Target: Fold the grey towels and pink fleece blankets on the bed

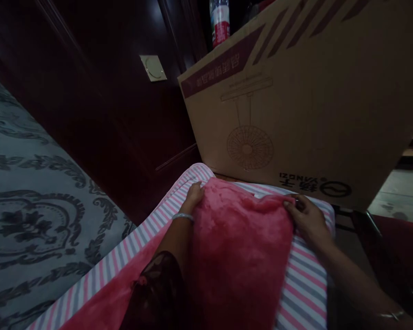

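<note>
A fluffy pink blanket (pixel 241 247) lies on a pink, white and grey striped sheet (pixel 303 288) in front of me. My left hand (pixel 192 198), with a bracelet at the wrist, rests on the blanket's far left corner, fingers curled over its edge. My right hand (pixel 304 215) pinches the blanket's far right corner, fingers closed on the fabric.
A large cardboard fan box (pixel 296 105) stands just beyond the blanket. A bottle (pixel 219 20) sticks up behind it. Dark wooden panelling (pixel 117 105) with a square metal plate (pixel 153 68) runs on the left, beside a grey patterned bedcover (pixel 30 192).
</note>
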Motion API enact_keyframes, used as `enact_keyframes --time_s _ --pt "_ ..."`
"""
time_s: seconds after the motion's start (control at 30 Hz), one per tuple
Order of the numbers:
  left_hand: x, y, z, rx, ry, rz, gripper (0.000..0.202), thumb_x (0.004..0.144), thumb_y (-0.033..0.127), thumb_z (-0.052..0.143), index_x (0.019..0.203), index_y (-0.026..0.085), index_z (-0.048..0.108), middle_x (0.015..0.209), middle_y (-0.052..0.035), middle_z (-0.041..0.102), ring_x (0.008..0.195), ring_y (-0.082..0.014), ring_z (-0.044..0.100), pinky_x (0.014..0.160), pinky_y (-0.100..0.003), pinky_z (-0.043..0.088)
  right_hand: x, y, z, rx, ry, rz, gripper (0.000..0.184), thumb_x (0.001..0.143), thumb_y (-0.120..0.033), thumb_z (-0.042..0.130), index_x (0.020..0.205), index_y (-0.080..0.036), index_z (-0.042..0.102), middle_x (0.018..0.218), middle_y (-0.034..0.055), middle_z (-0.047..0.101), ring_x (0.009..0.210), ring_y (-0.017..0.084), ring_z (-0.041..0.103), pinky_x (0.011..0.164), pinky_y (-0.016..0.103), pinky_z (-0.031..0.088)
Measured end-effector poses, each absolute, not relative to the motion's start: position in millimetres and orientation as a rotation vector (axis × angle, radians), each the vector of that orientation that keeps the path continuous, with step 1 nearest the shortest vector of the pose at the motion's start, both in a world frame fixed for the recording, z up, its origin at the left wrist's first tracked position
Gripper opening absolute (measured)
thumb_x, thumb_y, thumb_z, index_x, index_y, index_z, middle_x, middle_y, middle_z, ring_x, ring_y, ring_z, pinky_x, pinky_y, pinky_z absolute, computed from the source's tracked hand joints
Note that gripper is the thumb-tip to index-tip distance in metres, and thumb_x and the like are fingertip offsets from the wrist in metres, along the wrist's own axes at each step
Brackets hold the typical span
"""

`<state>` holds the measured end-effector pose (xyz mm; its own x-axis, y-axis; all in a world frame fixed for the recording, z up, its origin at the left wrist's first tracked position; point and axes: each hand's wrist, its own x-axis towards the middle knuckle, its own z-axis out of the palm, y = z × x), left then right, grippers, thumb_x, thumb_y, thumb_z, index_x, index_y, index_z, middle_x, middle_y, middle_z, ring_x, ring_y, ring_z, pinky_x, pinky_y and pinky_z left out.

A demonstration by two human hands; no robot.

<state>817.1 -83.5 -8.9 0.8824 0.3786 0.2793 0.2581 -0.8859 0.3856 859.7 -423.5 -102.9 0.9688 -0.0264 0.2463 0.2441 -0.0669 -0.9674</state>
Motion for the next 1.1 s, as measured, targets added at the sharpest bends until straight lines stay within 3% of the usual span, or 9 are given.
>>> enact_keyframes --time_s 0.17,0.23,0.43,0.6,0.73,0.9,1.1 --pt "843.5 -124.9 -2.7 2.835 0.071 0.453 0.033 0.094 0.018 0.050 0.116 0.022 0.075 0.123 -0.0087 0.073 0.122 -0.0245 0.060 0.109 -0.039 0.042 854.4 -424.4 -97.9 -1.572 -0.202 -0.256 0.033 0.071 -0.050 0.066 0.088 -0.022 0.066 0.080 0.0034 0.068 0.070 0.019 0.061 0.061 0.030 0.048" --pt "857.6 -150.0 -3.1 2.922 -0.190 0.352 0.032 0.095 0.021 0.052 0.118 0.025 0.074 0.123 -0.0064 0.073 0.120 -0.0233 0.059 0.107 -0.037 0.043 853.1 -424.4 -97.1 -1.557 -0.224 -0.272 0.030 0.072 -0.048 0.065 0.088 -0.023 0.065 0.080 0.0031 0.068 0.069 0.018 0.060 0.060 0.029 0.048" --pt "868.4 -182.2 -8.7 3.136 -0.341 0.098 0.021 0.094 0.025 0.058 0.102 0.022 0.077 0.113 -0.0104 0.071 0.113 -0.0262 0.059 0.100 -0.040 0.044 854.7 -422.9 -99.0 -1.550 -0.218 -0.273 0.030 0.074 -0.047 0.062 0.090 -0.023 0.064 0.082 0.0033 0.067 0.071 0.019 0.060 0.062 0.030 0.049" --pt "860.1 -173.9 3.8 3.142 -0.286 0.271 0.021 0.094 0.018 0.054 0.100 0.020 0.073 0.109 -0.0096 0.070 0.111 -0.0247 0.059 0.097 -0.038 0.043 853.8 -421.5 -99.9 -1.550 -0.212 -0.317 0.028 0.076 -0.047 0.061 0.089 -0.023 0.063 0.078 0.0021 0.065 0.068 0.018 0.058 0.060 0.030 0.047" --pt "863.7 -173.8 8.1 3.108 -0.071 0.574 0.026 0.099 0.019 0.046 0.109 0.020 0.070 0.115 -0.0114 0.067 0.114 -0.0257 0.057 0.098 -0.040 0.041 851.9 -422.4 -100.3 -1.539 -0.204 -0.343 0.027 0.079 -0.046 0.060 0.093 -0.023 0.063 0.076 0.0014 0.063 0.062 0.017 0.054 0.055 0.029 0.044" --pt "871.1 -180.4 -13.5 3.173 -0.006 0.294 0.021 0.096 0.024 0.054 0.104 0.017 0.072 0.115 -0.0136 0.069 0.119 -0.0292 0.056 0.099 -0.043 0.041 854.3 -424.3 -102.4 -1.621 -0.179 -0.367 0.026 0.077 -0.044 0.058 0.090 -0.023 0.065 0.076 0.0022 0.065 0.062 0.017 0.054 0.054 0.029 0.043" --pt "850.3 -144.7 -9.3 3.116 0.478 0.440 0.036 0.102 0.024 0.037 0.126 0.019 0.064 0.137 -0.0142 0.060 0.131 -0.0259 0.050 0.107 -0.039 0.038 853.8 -425.1 -102.1 -1.661 -0.135 -0.339 0.033 0.073 -0.048 0.056 0.090 -0.022 0.066 0.078 0.0028 0.066 0.065 0.018 0.056 0.058 0.029 0.043"
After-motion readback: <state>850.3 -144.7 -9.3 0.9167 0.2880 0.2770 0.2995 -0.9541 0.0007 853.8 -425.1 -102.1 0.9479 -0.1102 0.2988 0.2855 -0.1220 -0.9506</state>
